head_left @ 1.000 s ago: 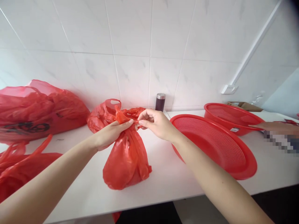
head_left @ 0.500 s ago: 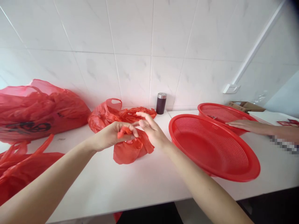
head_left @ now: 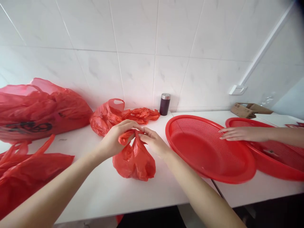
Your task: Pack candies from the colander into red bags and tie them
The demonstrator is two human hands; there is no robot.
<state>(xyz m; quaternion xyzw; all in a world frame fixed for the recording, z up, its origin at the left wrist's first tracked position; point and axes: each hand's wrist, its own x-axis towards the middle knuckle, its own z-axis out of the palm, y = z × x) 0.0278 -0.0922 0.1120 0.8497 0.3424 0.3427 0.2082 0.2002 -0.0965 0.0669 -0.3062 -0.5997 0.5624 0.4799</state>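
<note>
Red plastic bag [head_left: 139,163] — neck upright, body directly below — is pinched at the top by left grip [head_left: 112,137] and right grip [head_left: 154,142].

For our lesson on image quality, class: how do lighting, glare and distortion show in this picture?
Head view: the tiled wall looks softly lit; head view: small pale glints on the held red bag; head view: wall lines fan outward, upper right corner dark.

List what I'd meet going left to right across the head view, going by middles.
Large printed red bag → left hand → held red bag → right hand → dark tumbler → perforated red basket → second red basket.
</note>
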